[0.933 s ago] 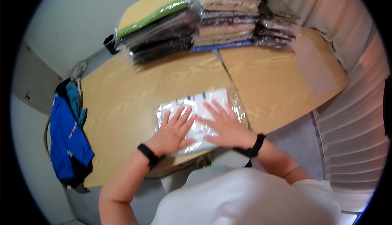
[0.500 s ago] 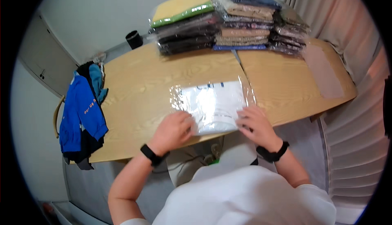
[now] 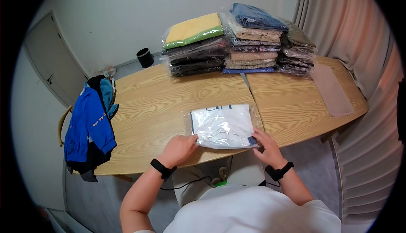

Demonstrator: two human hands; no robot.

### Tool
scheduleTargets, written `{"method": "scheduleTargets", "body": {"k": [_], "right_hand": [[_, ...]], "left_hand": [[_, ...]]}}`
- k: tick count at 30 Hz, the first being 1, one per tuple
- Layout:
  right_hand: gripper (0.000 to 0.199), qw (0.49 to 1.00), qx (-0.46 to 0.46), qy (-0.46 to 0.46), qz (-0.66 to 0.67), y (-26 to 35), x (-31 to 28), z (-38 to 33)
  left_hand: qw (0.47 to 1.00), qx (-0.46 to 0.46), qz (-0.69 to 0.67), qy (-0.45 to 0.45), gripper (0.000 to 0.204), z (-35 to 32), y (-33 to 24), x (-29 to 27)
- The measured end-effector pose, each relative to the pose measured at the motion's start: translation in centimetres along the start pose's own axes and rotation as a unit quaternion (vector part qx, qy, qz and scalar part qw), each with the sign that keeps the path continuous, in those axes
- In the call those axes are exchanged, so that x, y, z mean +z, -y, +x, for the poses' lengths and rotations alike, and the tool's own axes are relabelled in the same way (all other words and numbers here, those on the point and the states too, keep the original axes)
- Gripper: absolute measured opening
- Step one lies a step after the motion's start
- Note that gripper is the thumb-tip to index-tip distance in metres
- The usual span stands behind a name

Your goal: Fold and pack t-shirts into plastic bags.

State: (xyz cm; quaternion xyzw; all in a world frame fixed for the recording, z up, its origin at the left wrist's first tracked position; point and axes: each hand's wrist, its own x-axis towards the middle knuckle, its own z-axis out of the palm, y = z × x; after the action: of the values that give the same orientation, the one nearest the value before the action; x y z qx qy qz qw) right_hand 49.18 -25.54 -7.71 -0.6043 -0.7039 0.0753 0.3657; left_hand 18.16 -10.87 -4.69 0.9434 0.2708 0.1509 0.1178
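- Bagged white garment (image 3: 223, 126), one folded piece in a clear plastic sleeve, lies flat near the front edge of the wooden bench (image 3: 169, 102), just left of the seam between its two tops.
- Left hand (image 3: 178, 149) rests at the packet's near left corner, fingers curled onto the plastic edge; whether that grip pinches the film or only presses on it cannot be told.
- Right hand (image 3: 266, 146) sits at the near right corner, fingertips on the plastic by a small dark patch; its grip is likewise hard to read.
- Two black wristbands show, one on each wrist (image 3: 162, 168).
- One blue jacket (image 3: 89, 123) hangs over a chair at the bench's left end; the chair is mostly hidden beneath it.
- One flat pinkish cloth (image 3: 334, 90) lies on the right part of the bench.
- Three stacks of bagged folded clothes (image 3: 237, 42) stand side by side along the far edge; the count within each is unclear through the glare on the plastic.
- One black cup (image 3: 145, 57) stands beyond the bench, near the wall.
- Curtains (image 3: 338, 25) on the right are cut off by the rim.
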Motion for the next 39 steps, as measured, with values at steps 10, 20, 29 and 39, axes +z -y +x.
{"method": "scheduleTargets", "body": {"k": [10, 20, 29, 39], "right_hand": [[0.055, 0.947, 0.088, -0.001, 0.309, 0.2, -2.9, 3.8], [0.029, 0.93, 0.061, 0.083, 0.352, 0.4, 0.2, 9.7], [0.031, 0.922, 0.177, 0.06, 0.339, 0.5, 1.1, 10.2], [0.042, 0.963, 0.179, 0.03, 0.202, 1.2, -2.2, 10.4]], "left_hand": [[0.982, -0.08, -0.168, 0.03, 0.027, 0.4, 0.2, -7.4], [0.928, -0.171, -0.331, 0.015, 0.029, 0.4, 3.3, -9.0], [0.866, -0.184, -0.458, -0.078, 0.057, -3.2, 7.2, -1.8], [0.869, -0.254, -0.401, -0.144, 0.019, 0.1, 2.0, -3.7]]}}
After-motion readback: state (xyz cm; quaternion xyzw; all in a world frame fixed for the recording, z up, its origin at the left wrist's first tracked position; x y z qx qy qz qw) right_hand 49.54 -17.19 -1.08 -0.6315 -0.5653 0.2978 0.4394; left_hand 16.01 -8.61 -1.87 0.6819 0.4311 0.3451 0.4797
